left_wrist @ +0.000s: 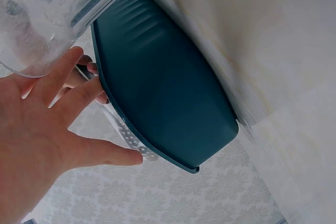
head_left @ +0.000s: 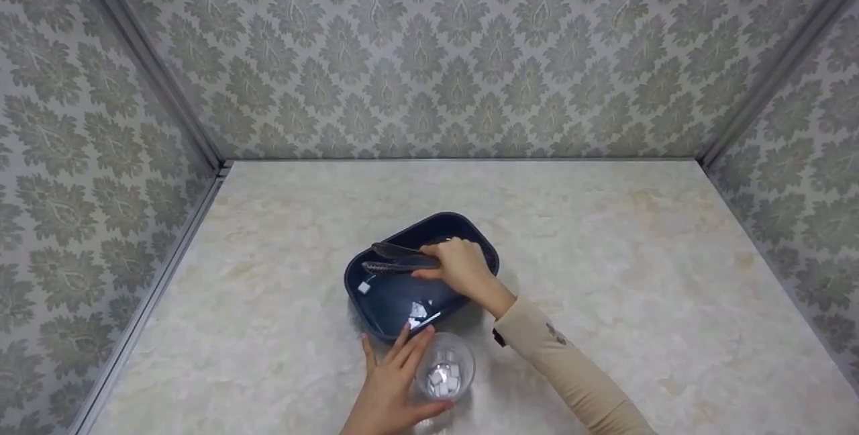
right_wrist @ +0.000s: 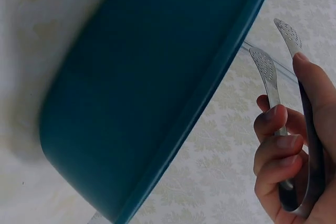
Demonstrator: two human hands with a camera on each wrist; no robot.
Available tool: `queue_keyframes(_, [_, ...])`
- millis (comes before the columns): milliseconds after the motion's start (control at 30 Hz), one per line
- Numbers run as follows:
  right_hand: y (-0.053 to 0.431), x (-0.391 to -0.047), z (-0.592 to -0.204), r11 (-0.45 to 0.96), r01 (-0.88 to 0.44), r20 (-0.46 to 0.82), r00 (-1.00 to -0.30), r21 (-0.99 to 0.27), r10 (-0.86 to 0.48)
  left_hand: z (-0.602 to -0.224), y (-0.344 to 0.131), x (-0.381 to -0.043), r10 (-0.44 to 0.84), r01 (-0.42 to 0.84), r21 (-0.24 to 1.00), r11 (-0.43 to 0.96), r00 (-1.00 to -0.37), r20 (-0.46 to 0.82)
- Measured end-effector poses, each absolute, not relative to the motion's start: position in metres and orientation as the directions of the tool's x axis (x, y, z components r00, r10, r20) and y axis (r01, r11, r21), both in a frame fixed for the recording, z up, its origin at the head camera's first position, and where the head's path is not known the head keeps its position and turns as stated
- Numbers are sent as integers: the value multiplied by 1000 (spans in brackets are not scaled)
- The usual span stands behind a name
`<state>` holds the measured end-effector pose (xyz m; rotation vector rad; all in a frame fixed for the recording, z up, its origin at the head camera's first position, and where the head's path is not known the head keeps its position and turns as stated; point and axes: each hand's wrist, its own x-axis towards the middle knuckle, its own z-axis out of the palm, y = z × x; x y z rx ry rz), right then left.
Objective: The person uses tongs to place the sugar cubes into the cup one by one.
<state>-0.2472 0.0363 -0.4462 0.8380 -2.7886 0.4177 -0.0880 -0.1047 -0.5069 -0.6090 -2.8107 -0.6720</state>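
Observation:
My right hand (head_left: 463, 267) holds metal tongs (right_wrist: 310, 145) over a dark blue basin (head_left: 386, 327). Their perforated tips stand apart, with nothing seen between them. Inside the basin, a small white cube (head_left: 364, 287) lies near the left end. In front of the basin is a clear plastic cup (head_left: 468, 361) with several white cubes (head_left: 443, 381) in it. My left hand (head_left: 392, 381) lies beside the cup, its fingers spread and mostly straight. Its thumb and forefinger flank the cup, while fingertips reach the basin's near rim. In the left wrist view the cup (left_wrist: 31, 30) partly shows past the fingers.
The basin and cup stand on a pale marbled tabletop (head_left: 604, 240). Patterned panels (head_left: 456, 52) enclose the back and both sides. A bright patch in the basin's near side looks like a reflection.

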Motion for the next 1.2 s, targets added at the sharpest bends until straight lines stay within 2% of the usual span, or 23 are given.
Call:
queue_keyframes(300, [29, -249, -449, 777, -613, 272, -779, -140, -566, -509, -105, -88, 341, 449, 401, 799, -886, 313])
queue_keyframes(767, [16, -249, -446, 787, -617, 210, -771, -9, -601, -507, -106, -89, 344, 420, 426, 802, -906, 245])
queue_keyframes(1200, [-1, -249, -443, 779, -617, 159, -763, 109, -627, -508, -105, -88, 343, 434, 403, 806, -896, 281])
